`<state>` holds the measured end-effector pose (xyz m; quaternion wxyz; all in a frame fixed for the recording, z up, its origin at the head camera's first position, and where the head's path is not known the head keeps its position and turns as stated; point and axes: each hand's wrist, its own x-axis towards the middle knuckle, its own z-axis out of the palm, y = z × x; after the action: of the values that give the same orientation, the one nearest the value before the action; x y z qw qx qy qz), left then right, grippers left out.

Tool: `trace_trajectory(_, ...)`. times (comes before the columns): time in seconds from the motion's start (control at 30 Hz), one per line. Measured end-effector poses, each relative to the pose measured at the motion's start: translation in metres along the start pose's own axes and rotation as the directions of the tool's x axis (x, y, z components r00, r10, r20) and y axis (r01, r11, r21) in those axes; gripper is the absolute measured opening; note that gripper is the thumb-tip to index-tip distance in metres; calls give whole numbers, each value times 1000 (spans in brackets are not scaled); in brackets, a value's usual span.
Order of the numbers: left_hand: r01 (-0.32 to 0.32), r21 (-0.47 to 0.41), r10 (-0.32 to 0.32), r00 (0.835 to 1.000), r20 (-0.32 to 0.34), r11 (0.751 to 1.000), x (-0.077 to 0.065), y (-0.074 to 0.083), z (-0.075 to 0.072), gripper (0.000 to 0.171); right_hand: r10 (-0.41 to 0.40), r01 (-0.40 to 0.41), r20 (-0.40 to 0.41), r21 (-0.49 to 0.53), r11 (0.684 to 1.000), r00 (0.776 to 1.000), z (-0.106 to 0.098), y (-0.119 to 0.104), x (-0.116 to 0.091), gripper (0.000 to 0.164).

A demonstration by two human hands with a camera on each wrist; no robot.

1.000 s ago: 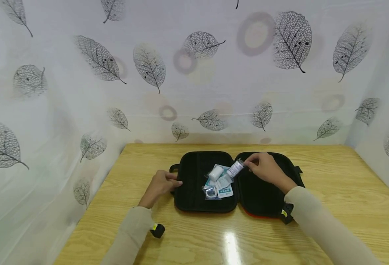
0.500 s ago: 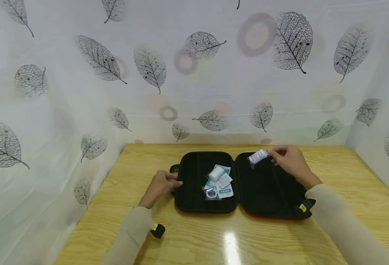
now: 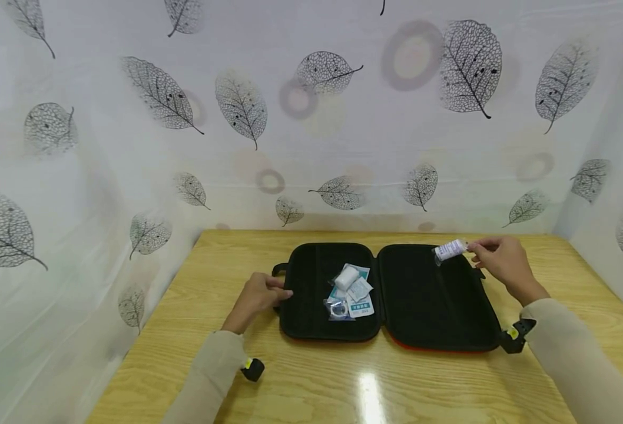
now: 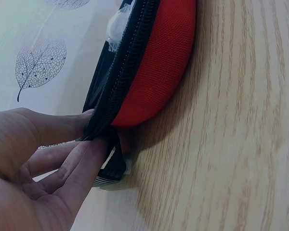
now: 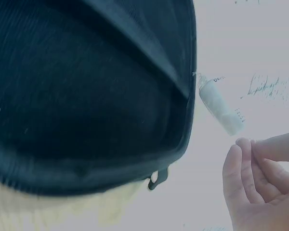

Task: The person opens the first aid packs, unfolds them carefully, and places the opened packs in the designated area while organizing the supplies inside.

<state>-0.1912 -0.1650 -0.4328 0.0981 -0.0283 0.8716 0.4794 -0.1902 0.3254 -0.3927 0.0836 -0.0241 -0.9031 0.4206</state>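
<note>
An unfolded case (image 3: 423, 306), black inside with a red outer shell (image 4: 159, 72), lies on the table. My left hand (image 3: 255, 297) pinches the rim of its left half beside a black carry handle (image 4: 114, 166), thumb on top and fingers below. Over the far right part of the case, my right hand (image 3: 504, 264) pinches one end of the clear wrapper of a small white bandage roll (image 3: 450, 250) with printed text. In the right wrist view the bandage roll (image 5: 221, 108) hangs tilted off the fingertips, beyond the case's edge.
In the left half of the case lie a second white wrapped roll (image 3: 346, 277), several flat packets (image 3: 361, 305) and a clear bag with a white ring-shaped item (image 3: 338, 308). A wooden table (image 3: 301, 377) carries the case. Leaf-printed cloth (image 3: 343, 135) hangs behind.
My right hand has carried the bandage roll rightward from above the packets, across the right half of the case to its far right corner. The left hand stays on the rim.
</note>
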Motion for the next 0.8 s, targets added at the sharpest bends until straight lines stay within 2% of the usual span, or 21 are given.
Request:
trace_trajectory(0.17,3,-33,-2,1000,12,999,0,0,1,29,22,-22,9,11,1000,1000,-6,14,-2,45)
trace_trajectory(0.33,3,-14,-3,1000,5,1000,1,-1,1,30,28,-30,41,25,999,999,-8,23,-3,39)
trace_trajectory(0.57,11,5,-11,1000,6,1000,1,-1,0,30,65,-70,119,33,997,991,-8,29,-1,37)
trace_trajectory(0.8,2,18,-2,1000,5,1000,0,-2,0,32,41,-47,125,46,998,991,-5,29,1,35)
